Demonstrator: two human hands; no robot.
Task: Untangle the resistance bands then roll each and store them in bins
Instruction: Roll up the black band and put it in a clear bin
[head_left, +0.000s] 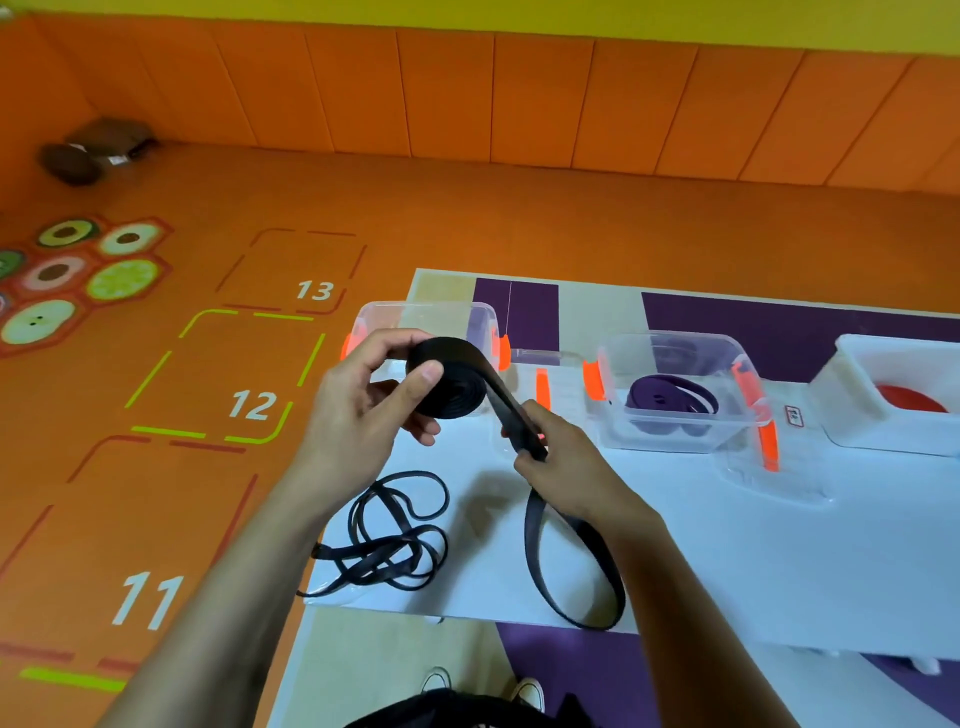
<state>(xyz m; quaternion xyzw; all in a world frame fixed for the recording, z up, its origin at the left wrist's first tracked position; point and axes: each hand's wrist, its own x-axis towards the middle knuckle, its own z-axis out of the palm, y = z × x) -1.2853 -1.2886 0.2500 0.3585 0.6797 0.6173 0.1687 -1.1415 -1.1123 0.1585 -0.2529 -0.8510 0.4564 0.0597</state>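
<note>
Bare tabletop (727, 545) right of tangled bands (395, 535)

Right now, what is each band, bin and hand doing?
Wide band: half rolled, held up, tail looping down to the table.
Thin band: tangled, lying on the table.
Purple band: coiled in the middle bin.
Red band: in the white bin.
Left bin: lid off, inside mostly hidden.
Left hand: grips the roll.
Right hand: grips the tail.

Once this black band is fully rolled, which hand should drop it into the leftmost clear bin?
Left, probably. The left hand grips the black roll just in front of the leftmost clear bin; the right hand only pinches the loose tail.
</note>
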